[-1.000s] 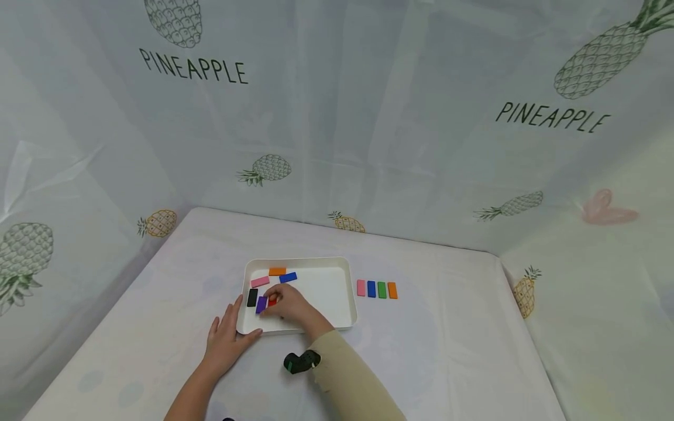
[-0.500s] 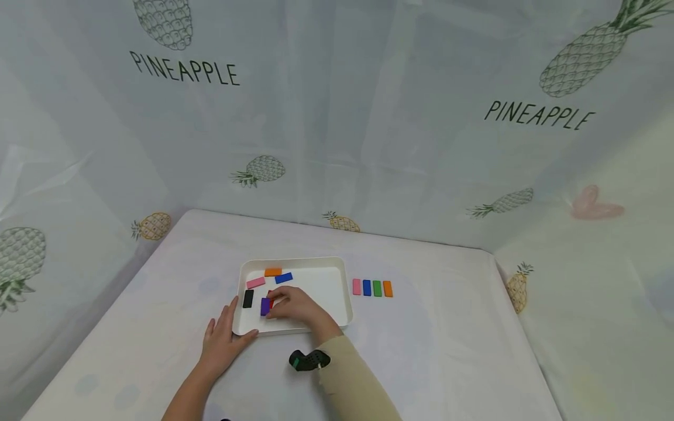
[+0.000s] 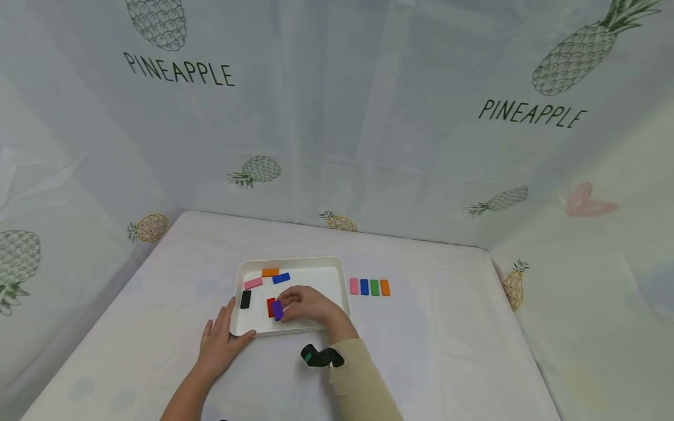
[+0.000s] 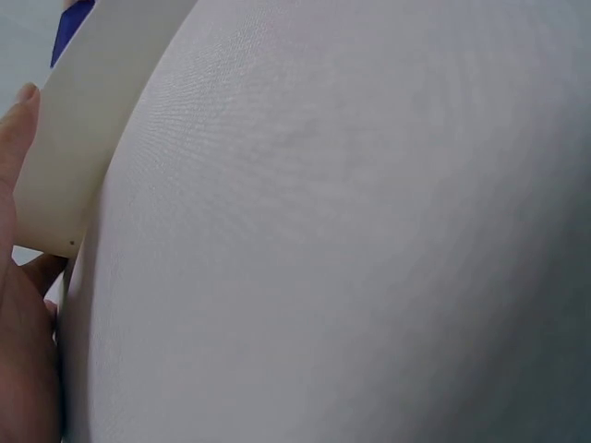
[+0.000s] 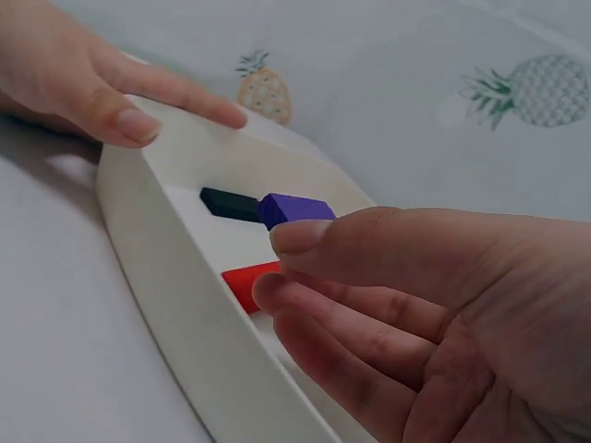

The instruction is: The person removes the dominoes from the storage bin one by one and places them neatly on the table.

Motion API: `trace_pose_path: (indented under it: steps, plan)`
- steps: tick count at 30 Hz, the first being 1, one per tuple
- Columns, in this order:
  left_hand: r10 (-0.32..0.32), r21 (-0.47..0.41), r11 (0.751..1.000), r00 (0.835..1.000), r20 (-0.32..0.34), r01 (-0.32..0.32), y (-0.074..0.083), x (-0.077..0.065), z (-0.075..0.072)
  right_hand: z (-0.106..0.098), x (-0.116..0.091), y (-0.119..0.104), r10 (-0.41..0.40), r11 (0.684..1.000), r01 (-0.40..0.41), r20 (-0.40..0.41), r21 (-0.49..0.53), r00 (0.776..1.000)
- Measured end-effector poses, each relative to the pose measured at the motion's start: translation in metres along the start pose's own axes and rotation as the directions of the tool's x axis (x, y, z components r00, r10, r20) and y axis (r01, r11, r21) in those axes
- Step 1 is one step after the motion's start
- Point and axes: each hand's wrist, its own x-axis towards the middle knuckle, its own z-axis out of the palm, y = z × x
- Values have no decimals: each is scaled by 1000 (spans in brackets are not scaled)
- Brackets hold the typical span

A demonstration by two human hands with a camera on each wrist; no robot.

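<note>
My right hand (image 3: 310,307) pinches a purple block (image 3: 277,311) between thumb and fingers over the white tray (image 3: 318,273). In the right wrist view, the purple block (image 5: 295,209) shows raised above the tray floor. A red block (image 3: 271,307) lies just left of it in the head view, partly overlapped. To the left sits a black block (image 3: 246,299). My left hand (image 3: 217,344) rests at the tray's near left corner, fingers straight along the left side and thumb at the front rim. The left wrist view catches only part of this hand (image 4: 23,341) against the tray wall.
Orange (image 3: 271,272), blue (image 3: 281,278) and pink (image 3: 253,283) blocks lie at the tray's back left. Outside its right side stands a row: pink (image 3: 354,286), blue (image 3: 364,286), green (image 3: 375,287), orange (image 3: 385,287). A pineapple-print curtain hangs behind the table.
My right hand has moved right within the tray, carrying the purple block away from the black one and across the red block. The left hand stays at the corner; the head view shifts slightly.
</note>
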Motion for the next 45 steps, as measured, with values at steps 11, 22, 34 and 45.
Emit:
trace_pose_path:
  steps: [11,22,34,45]
  plan:
    - [25,-20,999,999,-34,-26,-5,-1,3,-17,-24,3,38,998,-35,-52,52,998]
    - [18,-21,1000,1000,-23,-19,-6,-1,2,-33,-44,11,-1,993,16,-135,114,991]
    - [40,-30,999,998,-40,-41,-5,1,1,-57,-61,23,-9,986,38,-181,160,983]
    - [38,-27,999,999,-29,-39,-3,0,2,-74,-71,33,-31,977,76,-221,201,975]
